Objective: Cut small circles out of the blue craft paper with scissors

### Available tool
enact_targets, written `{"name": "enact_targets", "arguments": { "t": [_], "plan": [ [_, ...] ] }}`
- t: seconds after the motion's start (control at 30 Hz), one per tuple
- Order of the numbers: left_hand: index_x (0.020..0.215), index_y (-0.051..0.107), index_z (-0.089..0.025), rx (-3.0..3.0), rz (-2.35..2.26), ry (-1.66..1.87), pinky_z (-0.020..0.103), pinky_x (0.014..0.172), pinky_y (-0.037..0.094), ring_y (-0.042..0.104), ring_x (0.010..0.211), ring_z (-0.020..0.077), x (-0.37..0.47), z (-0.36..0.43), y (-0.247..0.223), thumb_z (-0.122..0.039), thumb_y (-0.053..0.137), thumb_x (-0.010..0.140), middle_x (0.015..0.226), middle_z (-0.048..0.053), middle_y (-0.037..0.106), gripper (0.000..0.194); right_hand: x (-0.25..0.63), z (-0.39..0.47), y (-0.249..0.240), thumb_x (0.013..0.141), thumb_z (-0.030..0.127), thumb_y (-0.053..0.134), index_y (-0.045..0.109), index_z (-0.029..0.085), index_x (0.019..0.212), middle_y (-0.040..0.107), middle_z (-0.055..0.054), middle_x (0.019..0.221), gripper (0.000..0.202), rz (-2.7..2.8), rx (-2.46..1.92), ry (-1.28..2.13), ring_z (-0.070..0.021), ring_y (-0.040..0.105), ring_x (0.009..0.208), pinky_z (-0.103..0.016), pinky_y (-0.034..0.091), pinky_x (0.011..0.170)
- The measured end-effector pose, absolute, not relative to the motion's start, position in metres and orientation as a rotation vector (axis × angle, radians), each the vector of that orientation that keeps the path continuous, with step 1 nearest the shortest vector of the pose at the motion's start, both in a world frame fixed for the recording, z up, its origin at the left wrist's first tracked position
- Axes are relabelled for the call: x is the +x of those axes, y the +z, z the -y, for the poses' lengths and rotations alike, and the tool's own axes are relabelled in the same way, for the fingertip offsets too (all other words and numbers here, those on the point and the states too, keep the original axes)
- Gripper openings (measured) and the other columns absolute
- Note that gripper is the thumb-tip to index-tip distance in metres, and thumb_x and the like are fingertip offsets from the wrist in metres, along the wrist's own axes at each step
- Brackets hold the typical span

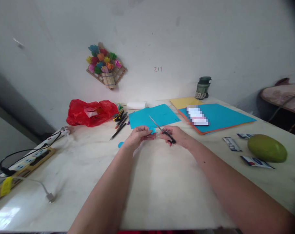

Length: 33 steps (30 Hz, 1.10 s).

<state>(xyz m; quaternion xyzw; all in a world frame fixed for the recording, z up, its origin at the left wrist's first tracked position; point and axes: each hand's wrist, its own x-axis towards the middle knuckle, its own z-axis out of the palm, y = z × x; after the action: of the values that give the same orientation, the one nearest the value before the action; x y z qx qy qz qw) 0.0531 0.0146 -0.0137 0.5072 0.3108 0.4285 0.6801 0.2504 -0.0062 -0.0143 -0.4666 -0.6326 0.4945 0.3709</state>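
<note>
A: Right hand clenched on black scissors, blades parted and angled up toward the wall. Left hand pinching a small blue scrap right at the base of the blades, above the table.

B: Close quarters, then. Fingertips just beside the cutting edge?

A: Touching or nearly so; too small to tell. Likely trouble: a nipped fingertip if the blades close while the scrap is turned by the left fingers.

B: And the scrap itself?

A: Tiny, held only by a pinch. Could slip or tear, or get cut past the intended outline, since so little paper is left to grip.

B: Anything nearby in harm's way?

A: Blue sheet lying just beyond the hands, under the blade tips; a careless snip might catch its near edge. Another blue cut-out on the table left of the left wrist, easily brushed off by the forearm.

B: Pens?

A: Pens near the left, beside a red bag; apart from the hands, not much risk. Mango and packets well apart on the right. Power strip far left, also clear of the work.
</note>
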Motion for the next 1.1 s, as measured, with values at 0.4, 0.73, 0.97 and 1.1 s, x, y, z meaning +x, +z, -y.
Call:
{"name": "enact_targets", "arguments": {
  "t": [0.4, 0.73, 0.97, 1.1],
  "plan": [
    [0.070, 0.057, -0.012, 1.311, -0.681, 0.654, 0.028, 0.062, 0.050, 0.064, 0.060, 0.0164, 0.056, -0.009, -0.012, -0.021, 0.074, 0.058, 0.066, 0.005, 0.066, 0.022, 0.252, 0.006, -0.012, 0.062, 0.034, 0.071, 0.052, 0.016, 0.092, 0.062, -0.001, 0.067, 0.040, 1.506, -0.968, 1.287, -0.0108, 0.057, 0.053, -0.021, 0.038, 0.046],
    [0.069, 0.057, -0.013, 1.338, -0.742, 0.667, 0.023, 0.056, 0.045, 0.060, 0.052, 0.0130, 0.058, -0.011, -0.015, -0.018, 0.072, 0.056, 0.061, 0.004, 0.064, 0.020, 0.242, 0.007, -0.017, 0.057, 0.019, 0.068, 0.051, 0.017, 0.088, 0.057, 0.004, 0.065, 0.036, 1.509, -0.922, 1.305, -0.0093, 0.054, 0.053, -0.026, 0.045, 0.057],
    [0.070, 0.056, -0.014, 1.265, -0.743, 0.856, 0.026, 0.063, 0.048, 0.063, 0.058, 0.0140, 0.057, -0.014, -0.021, -0.018, 0.072, 0.059, 0.063, 0.002, 0.065, 0.020, 0.235, 0.009, -0.013, 0.054, 0.014, 0.064, 0.050, 0.017, 0.086, 0.057, 0.005, 0.060, 0.034, 1.436, -0.988, 1.221, -0.0095, 0.053, 0.049, -0.026, 0.044, 0.053],
    [0.070, 0.057, -0.013, 1.262, -0.763, 0.906, 0.027, 0.065, 0.049, 0.062, 0.056, 0.0128, 0.058, -0.015, -0.021, -0.021, 0.075, 0.058, 0.063, 0.000, 0.064, 0.023, 0.232, 0.011, -0.011, 0.054, 0.014, 0.065, 0.050, 0.017, 0.085, 0.056, 0.006, 0.059, 0.035, 1.419, -1.002, 1.209, -0.0091, 0.054, 0.048, -0.025, 0.045, 0.052]
  ]
}}
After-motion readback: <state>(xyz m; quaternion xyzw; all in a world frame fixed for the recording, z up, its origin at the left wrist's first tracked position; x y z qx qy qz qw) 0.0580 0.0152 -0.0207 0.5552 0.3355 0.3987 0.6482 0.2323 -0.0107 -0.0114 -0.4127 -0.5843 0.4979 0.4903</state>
